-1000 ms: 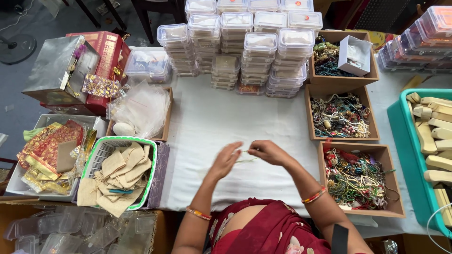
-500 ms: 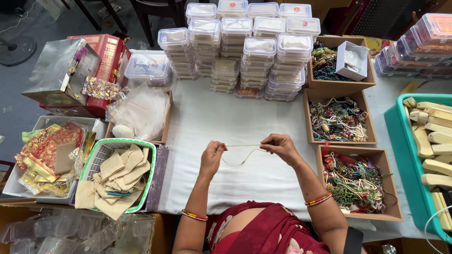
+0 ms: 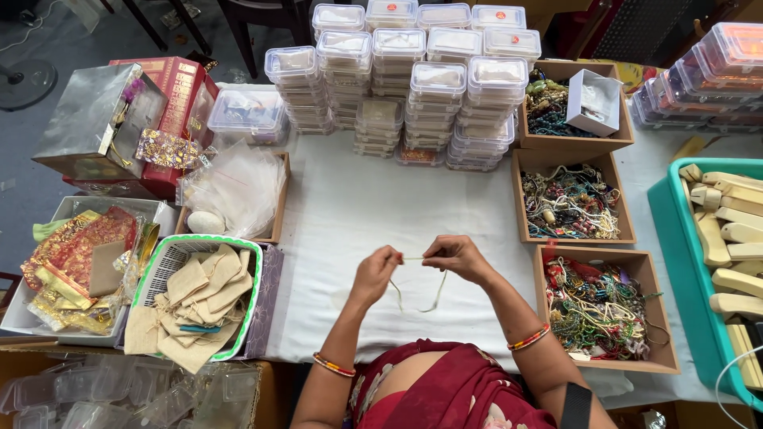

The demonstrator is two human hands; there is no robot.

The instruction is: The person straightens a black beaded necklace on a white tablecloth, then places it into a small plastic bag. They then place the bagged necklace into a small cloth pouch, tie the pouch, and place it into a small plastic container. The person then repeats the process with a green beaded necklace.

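My left hand and my right hand are close together above the white cloth on the table. Both pinch a thin pale cord, which stretches short between the fingertips and hangs in a loop below them. Bangles sit on both wrists. The nearest box to my right hand is a wooden tray of mixed bead strings.
Stacks of clear lidded plastic boxes stand at the back. Two more wooden trays of beads sit at right, beside a teal crate of wooden pieces. At left: a green-rimmed basket of cloth pouches, plastic bags, red and gold pouches.
My hands have moved closer together. The cord, stretched wider half a second ago, now hangs in a slack loop beneath them.
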